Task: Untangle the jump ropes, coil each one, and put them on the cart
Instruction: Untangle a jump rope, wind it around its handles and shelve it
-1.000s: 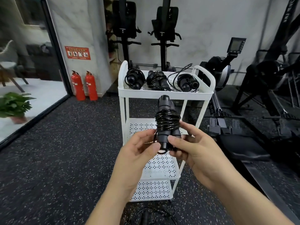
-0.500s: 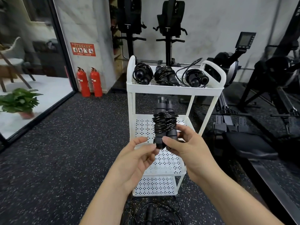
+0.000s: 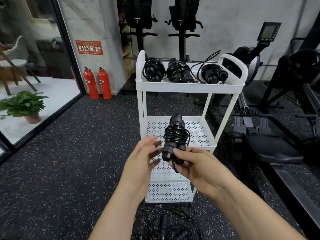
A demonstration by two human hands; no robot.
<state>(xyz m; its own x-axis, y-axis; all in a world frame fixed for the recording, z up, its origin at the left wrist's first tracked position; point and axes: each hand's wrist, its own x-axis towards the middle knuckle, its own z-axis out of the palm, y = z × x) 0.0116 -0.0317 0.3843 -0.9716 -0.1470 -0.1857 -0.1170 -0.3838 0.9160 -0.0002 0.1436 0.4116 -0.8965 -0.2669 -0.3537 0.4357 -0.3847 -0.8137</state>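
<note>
Black coiled jump rope [image 3: 175,138] stands upright before the white cart [image 3: 190,87], right hand [image 3: 195,168] gripping its handles, left hand [image 3: 138,163] loose-fingered just beside it, holding nothing.

This is a gym. The floor [image 3: 69,161] is black speckled rubber matting. A rowing machine [image 3: 249,126] with foot plates stands at the right, with a monitor [image 3: 269,32] raised on an arm behind it. More dark machine frames [image 3: 294,80] stand beyond. Two upright machines [image 3: 181,18] stand against the grey wall [image 3: 230,23]. A white cart [image 3: 190,87] carries coiled jump ropes [image 3: 178,71] on its top shelf. Red fire extinguishers [image 3: 91,87] and a red safety sign [image 3: 89,47] sit by a glass wall [image 3: 34,66].
</note>
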